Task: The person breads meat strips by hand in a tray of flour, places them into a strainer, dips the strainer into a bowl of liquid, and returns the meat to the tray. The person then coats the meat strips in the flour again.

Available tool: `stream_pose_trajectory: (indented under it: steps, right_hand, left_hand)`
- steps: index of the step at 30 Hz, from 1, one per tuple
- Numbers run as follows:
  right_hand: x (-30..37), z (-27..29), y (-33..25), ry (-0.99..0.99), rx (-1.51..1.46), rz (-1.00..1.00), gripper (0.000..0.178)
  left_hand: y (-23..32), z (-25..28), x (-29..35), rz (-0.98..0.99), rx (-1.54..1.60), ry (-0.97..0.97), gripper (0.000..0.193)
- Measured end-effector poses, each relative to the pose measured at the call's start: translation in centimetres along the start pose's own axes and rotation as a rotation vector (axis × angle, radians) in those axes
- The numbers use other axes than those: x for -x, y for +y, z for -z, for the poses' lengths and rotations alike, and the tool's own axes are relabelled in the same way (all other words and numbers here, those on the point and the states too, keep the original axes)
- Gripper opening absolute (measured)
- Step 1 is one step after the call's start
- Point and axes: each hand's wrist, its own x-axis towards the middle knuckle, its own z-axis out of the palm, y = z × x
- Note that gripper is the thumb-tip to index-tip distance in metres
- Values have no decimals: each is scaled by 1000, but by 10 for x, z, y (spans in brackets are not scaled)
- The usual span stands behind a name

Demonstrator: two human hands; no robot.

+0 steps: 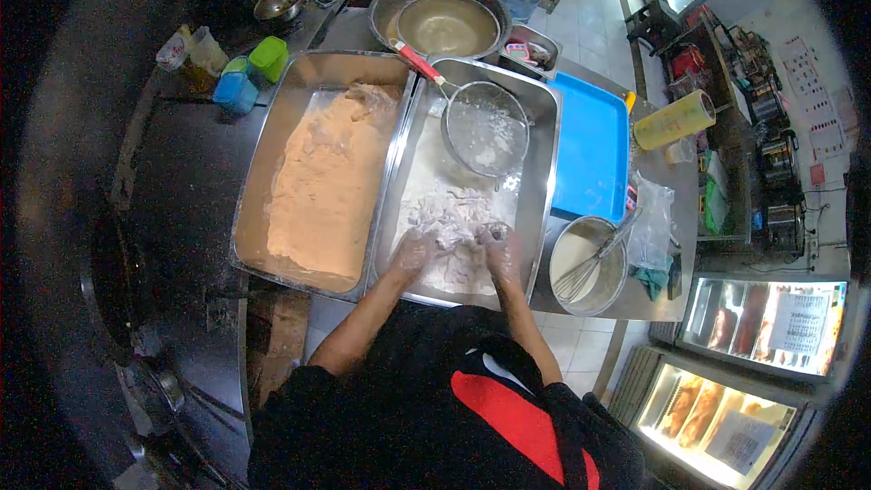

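My left hand (414, 252) and my right hand (498, 250), both white with flour, are down in a steel tray (547, 141) of white flour (413, 177). Between them lies a heap of flour-coated pieces (449, 222), too thickly covered to name. The fingers of each hand curl inward round pieces at the heap's sides, their tips partly buried. Beyond the heap, a round mesh sieve (481, 122) with a red handle rests in the far part of the tray. Lumps of flour cling to its mesh.
A second steel tray (249, 209) with orange-tinted powder (327, 186) adjoins on the left. A big metal basin (386, 14) stands behind. To the right are a blue tray (590, 145), a bowl of pale batter (573, 263) with a whisk (599, 268), and a yellow film roll (676, 120).
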Motion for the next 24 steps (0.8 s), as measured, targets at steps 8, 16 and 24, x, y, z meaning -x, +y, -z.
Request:
stream_pose_trajectory:
  steps: [8,16,24]
  right_hand:
    - [-16,0,49,84,510,472,36]
    - [-15,-25,165,-478,513,608,35]
    - [2,22,19,-500,482,152,43]
  left_hand:
    - [61,-47,3,-145,-1380,247,48]
    - [53,-86,-1,147,-1954,-325,40]
    - [80,-79,7,195,-1638,-219,42]
